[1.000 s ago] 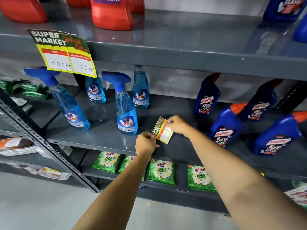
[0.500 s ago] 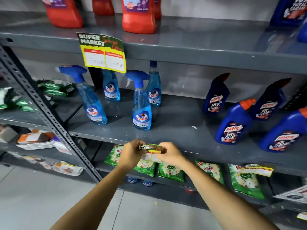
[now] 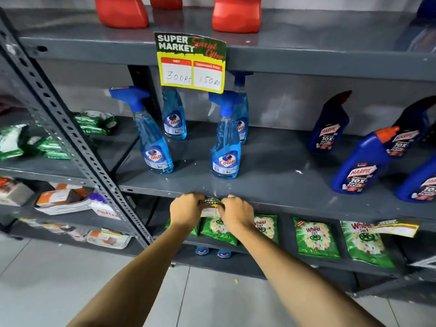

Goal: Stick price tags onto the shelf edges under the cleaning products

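I hold the yellow-and-green paper price tag [image 3: 211,206] against the grey metal shelf edge [image 3: 295,204] below the blue Colin spray bottles [image 3: 226,147], my left hand [image 3: 186,210] and right hand [image 3: 237,213] pinching its sides. Step: placement. Next, I judge, firm even pressing along the tag's top strip.

Green Wheel packets [image 3: 316,237] line the lower shelf — white-and-orange packs [image 3: 63,200] lie left, past the perforated upright [image 3: 70,135].

Grey metal shelf edge [image 3: 306,206], clear-blue spray bottles [image 3: 225,147] with blue triggers, dark blue toilet-cleaner bottles [image 3: 361,166] with orange caps, green detergent packets [image 3: 316,237], yellow, green and red price tag [image 3: 190,63], red-orange jugs [image 3: 236,14]
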A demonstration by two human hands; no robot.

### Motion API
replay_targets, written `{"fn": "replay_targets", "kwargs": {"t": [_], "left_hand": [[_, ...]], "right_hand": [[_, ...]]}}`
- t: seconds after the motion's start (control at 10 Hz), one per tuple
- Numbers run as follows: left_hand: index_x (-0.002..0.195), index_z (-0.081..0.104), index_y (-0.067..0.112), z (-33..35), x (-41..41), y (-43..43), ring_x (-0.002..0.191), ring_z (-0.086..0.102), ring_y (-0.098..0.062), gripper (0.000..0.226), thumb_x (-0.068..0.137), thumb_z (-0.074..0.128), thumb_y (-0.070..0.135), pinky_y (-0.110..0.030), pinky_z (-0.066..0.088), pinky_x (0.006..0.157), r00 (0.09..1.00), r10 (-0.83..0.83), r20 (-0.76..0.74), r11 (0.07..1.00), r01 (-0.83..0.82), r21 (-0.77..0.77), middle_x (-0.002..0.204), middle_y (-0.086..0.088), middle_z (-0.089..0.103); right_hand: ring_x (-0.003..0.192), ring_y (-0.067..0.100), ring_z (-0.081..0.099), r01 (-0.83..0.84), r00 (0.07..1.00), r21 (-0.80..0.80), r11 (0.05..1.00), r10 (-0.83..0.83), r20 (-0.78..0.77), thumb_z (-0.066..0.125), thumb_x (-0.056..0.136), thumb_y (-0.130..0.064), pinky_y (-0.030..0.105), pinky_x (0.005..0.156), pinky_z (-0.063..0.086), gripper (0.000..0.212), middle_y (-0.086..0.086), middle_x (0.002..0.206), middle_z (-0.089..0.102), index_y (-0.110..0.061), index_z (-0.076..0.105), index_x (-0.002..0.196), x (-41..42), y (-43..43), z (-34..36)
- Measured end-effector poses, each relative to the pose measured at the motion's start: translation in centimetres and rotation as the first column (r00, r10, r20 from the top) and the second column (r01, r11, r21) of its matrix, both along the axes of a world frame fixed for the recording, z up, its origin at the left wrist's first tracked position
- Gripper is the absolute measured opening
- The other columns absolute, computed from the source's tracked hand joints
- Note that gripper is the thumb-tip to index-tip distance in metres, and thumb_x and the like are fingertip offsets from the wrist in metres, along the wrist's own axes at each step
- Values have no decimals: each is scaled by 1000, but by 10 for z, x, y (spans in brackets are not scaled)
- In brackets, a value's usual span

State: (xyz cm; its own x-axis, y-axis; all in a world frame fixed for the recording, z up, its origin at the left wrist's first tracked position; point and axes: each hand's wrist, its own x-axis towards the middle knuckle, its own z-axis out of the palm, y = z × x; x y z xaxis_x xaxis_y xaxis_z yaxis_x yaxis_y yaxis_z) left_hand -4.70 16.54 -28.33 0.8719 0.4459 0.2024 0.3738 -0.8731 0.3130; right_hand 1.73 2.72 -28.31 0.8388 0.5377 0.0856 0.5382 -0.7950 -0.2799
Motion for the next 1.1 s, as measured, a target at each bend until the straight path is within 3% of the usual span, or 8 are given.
{"fn": "replay_targets", "kwargs": {"t": [0.3,0.4,0.6,0.8,0.9,1.0,1.1], "left_hand": [[65,59,16,4,14,16,68,64,-30,49,71,69,64,-30,42,57,995,-2,-103,999,5,35,71,-2,69],[58,44,20,11,15,27,60,56,-27,58,61,72,71,-28,39,56,991,30,-127,999,-26,33,62,2,59],[64,49,21,17,18,32,69,62,-28,52,62,74,67,-29,40,57,988,-21,-151,1000,18,-25,65,4,55],[69,48,20,8,10,35,68,61,-30,45,73,71,58,-30,38,58,994,-64,-84,998,65,18,77,-1,67],[72,51,19,9,3,39,68,61,-28,40,80,67,54,-30,39,58,989,-89,-119,995,93,22,78,-3,68],[76,58,18,23,-5,54,76,65,-27,40,84,60,58,-31,45,62,964,-157,-215,983,174,60,82,-3,70],[83,65,19,37,-15,52,80,67,-26,43,88,50,60,-33,50,65,958,-219,-186,941,258,218,89,-1,71]], "right_hand": [[77,30,70,55,992,-154,987,-36,120,57,88,-29,33,66,46,19,6,87,74,-16,72,87,4,14,2],[72,27,69,25,982,-214,977,15,187,58,89,-37,32,66,36,26,4,81,73,-15,71,86,8,13,3],[75,29,69,40,971,-242,969,20,238,56,81,-65,36,76,43,51,5,81,73,-16,69,82,28,-2,4],[74,28,69,22,970,-274,962,46,241,56,78,-69,40,81,43,54,4,79,72,-16,68,80,31,-7,11],[75,29,68,-36,974,-287,957,98,204,53,82,-66,40,81,44,53,4,81,71,-15,67,81,31,-15,11],[79,29,65,-205,972,-275,939,228,53,55,85,-60,38,71,47,45,4,86,67,-16,60,81,43,-32,21],[76,24,60,-329,944,-209,921,312,-111,59,85,-55,33,61,40,40,0,80,60,-17,56,70,51,-57,40]]}}
